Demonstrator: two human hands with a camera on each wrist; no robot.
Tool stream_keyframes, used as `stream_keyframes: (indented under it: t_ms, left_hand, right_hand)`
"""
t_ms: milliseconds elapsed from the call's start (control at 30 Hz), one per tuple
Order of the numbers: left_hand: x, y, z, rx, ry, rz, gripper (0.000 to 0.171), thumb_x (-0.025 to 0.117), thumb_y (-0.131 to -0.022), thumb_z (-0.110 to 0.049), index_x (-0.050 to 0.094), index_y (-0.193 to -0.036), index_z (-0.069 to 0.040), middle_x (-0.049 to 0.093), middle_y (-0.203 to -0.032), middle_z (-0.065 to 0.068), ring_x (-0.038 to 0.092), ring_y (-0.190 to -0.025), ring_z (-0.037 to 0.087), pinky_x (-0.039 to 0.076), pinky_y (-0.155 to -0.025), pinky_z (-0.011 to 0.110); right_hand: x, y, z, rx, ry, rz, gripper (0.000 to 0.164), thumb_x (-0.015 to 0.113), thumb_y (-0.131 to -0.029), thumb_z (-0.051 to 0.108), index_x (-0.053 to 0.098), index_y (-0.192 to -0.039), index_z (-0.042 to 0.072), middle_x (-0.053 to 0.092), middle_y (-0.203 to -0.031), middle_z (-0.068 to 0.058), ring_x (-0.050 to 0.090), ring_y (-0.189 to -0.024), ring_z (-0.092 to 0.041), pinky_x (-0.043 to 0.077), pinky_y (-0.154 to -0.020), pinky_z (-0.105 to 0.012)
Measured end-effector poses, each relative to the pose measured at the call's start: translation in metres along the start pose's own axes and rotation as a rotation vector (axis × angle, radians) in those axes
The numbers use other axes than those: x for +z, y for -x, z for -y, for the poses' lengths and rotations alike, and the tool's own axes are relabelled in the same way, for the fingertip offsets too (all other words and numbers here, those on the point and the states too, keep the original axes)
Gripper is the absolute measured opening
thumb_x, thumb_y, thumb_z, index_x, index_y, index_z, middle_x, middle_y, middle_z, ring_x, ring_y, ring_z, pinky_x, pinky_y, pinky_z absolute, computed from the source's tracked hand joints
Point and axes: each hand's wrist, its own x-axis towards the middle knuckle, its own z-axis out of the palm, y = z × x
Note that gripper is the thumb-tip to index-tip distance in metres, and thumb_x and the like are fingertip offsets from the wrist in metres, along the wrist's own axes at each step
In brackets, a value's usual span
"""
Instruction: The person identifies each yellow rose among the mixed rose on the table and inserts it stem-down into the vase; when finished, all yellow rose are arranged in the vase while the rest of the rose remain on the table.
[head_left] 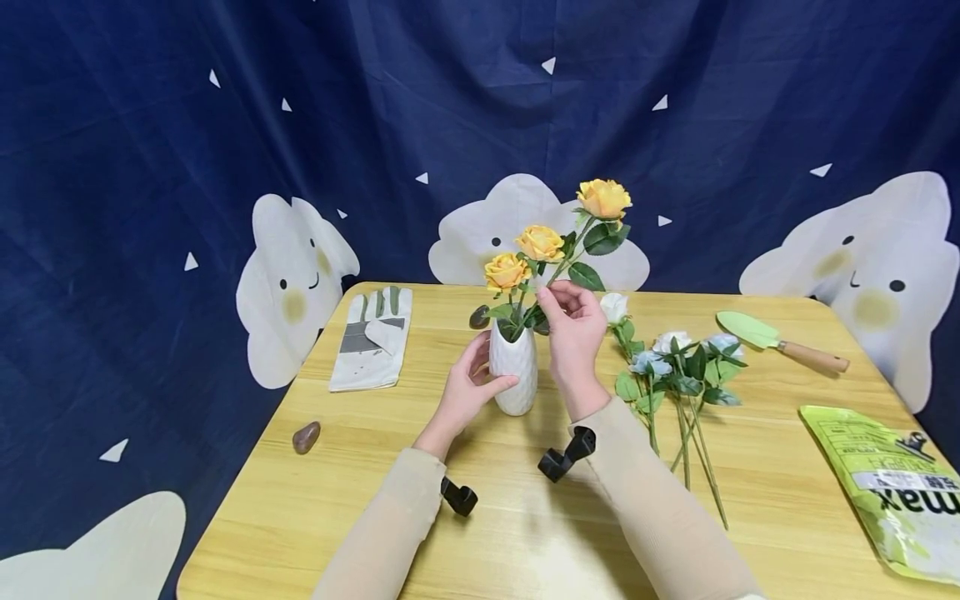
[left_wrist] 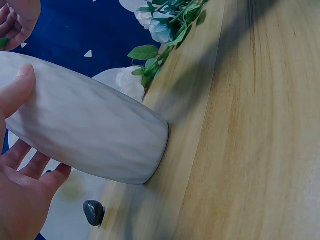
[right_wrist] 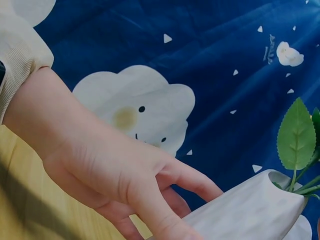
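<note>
The white textured vase (head_left: 517,379) stands upright on the wooden table (head_left: 510,550), mouth up; the left hand's (head_left: 465,390) fingers and thumb curl round it. The right hand (head_left: 579,337) pinches the tallest yellow rose (head_left: 604,200), its stem slanting up rightward.

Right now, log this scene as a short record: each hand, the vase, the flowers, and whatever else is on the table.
left hand: holds the vase by its side
right hand: holds the tallest yellow rose low down, above the vase
vase: white, upright on the table
other yellow roses: two, lower, above the vase's mouth
loose flowers: white and pale blue, lying right of the vase
left side: glove, brown stone
behind vase: dark stone
far right: trowel, bag
</note>
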Motion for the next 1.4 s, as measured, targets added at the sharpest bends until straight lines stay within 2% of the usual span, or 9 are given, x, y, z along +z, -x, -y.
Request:
stream_keyframes:
  t_ms: [367, 500, 667, 733, 833, 967, 1067, 1233, 1400]
  left_hand:
    - [0.001, 0.0, -0.002, 0.007, 0.007, 0.0, 0.072, 0.075, -0.077, -0.002, 0.039, -0.139, -0.006, 0.051, -0.129, 0.017, 0.047, -0.118, 0.029, 0.04, -0.097, 0.045]
    - [0.002, 0.0, -0.001, 0.002, 0.008, -0.005, 0.072, 0.075, -0.077, -0.001, 0.039, -0.139, -0.006, 0.051, -0.129, 0.015, 0.047, -0.119, 0.029, 0.04, -0.097, 0.045]
    - [0.003, 0.001, -0.001, -0.002, 0.014, -0.007, 0.073, 0.075, -0.076, 0.0, 0.038, -0.139, -0.004, 0.049, -0.131, 0.017, 0.047, -0.119, 0.03, 0.039, -0.098, 0.045]
    - [0.003, 0.001, -0.001, -0.005, 0.017, -0.008, 0.074, 0.075, -0.076, 0.0, 0.037, -0.139, -0.004, 0.049, -0.131, 0.018, 0.046, -0.12, 0.03, 0.039, -0.098, 0.044]
    - [0.003, 0.002, -0.001, -0.01, 0.017, -0.013, 0.074, 0.075, -0.076, 0.0, 0.038, -0.14, -0.005, 0.049, -0.131, 0.017, 0.046, -0.12, 0.029, 0.038, -0.099, 0.044]
    - [0.003, 0.002, -0.001, -0.007, 0.013, -0.016, 0.074, 0.075, -0.075, 0.0, 0.038, -0.139, -0.005, 0.049, -0.131, 0.017, 0.047, -0.119, 0.029, 0.038, -0.099, 0.044]
    - [0.002, 0.002, -0.002, -0.005, 0.01, -0.011, 0.074, 0.075, -0.075, 0.001, 0.038, -0.139, -0.004, 0.049, -0.131, 0.018, 0.046, -0.119, 0.031, 0.038, -0.099, 0.044]
    - [0.001, 0.002, -0.001, -0.007, 0.009, -0.009, 0.074, 0.075, -0.075, 0.001, 0.036, -0.139, -0.002, 0.048, -0.13, 0.022, 0.046, -0.119, 0.033, 0.038, -0.099, 0.045]
    - [0.001, 0.001, -0.001, -0.002, 0.015, -0.008, 0.074, 0.074, -0.076, 0.003, 0.036, -0.139, -0.001, 0.048, -0.13, 0.022, 0.046, -0.119, 0.034, 0.039, -0.098, 0.046]
  right_hand:
    - [-0.005, -0.002, -0.002, -0.001, 0.047, 0.052, 0.023, 0.071, -0.079, -0.001, 0.061, -0.093, -0.016, 0.062, -0.073, 0.003, 0.055, -0.071, -0.01, 0.043, -0.058, -0.017]
    - [-0.004, 0.005, 0.006, 0.025, 0.117, 0.107, 0.019, 0.069, -0.08, -0.005, 0.061, -0.092, -0.017, 0.061, -0.073, 0.002, 0.055, -0.07, -0.008, 0.045, -0.059, -0.017]
    - [-0.003, 0.016, 0.018, 0.051, 0.214, 0.167, 0.016, 0.067, -0.08, -0.007, 0.061, -0.091, -0.016, 0.064, -0.079, -0.011, 0.056, -0.071, -0.009, 0.047, -0.067, -0.02]
    - [-0.005, 0.017, 0.02, 0.048, 0.238, 0.177, 0.015, 0.067, -0.08, -0.006, 0.061, -0.091, -0.016, 0.064, -0.081, -0.015, 0.056, -0.071, -0.008, 0.047, -0.068, -0.02]
    - [-0.007, 0.016, 0.023, 0.025, 0.25, 0.168, 0.015, 0.067, -0.08, -0.005, 0.062, -0.09, -0.015, 0.065, -0.079, -0.013, 0.056, -0.068, -0.007, 0.047, -0.063, -0.018]
    - [-0.017, 0.011, 0.018, 0.002, 0.238, 0.138, 0.015, 0.069, -0.08, -0.001, 0.063, -0.085, -0.014, 0.064, -0.071, -0.002, 0.056, -0.061, -0.006, 0.044, -0.056, -0.016]
    - [-0.024, 0.01, 0.017, 0.037, 0.223, 0.156, 0.018, 0.072, -0.08, 0.003, 0.064, -0.082, -0.013, 0.063, -0.068, 0.002, 0.058, -0.056, -0.008, 0.049, -0.056, -0.02]
    - [-0.025, 0.016, 0.029, 0.09, 0.125, 0.23, 0.024, 0.07, -0.083, 0.009, 0.064, -0.09, -0.013, 0.067, -0.075, -0.011, 0.065, -0.062, -0.016, 0.056, -0.062, -0.034]
    - [-0.019, 0.012, 0.034, 0.084, 0.073, 0.221, 0.027, 0.068, -0.084, 0.006, 0.063, -0.106, -0.009, 0.066, -0.086, -0.014, 0.066, -0.07, -0.018, 0.056, -0.061, -0.032]
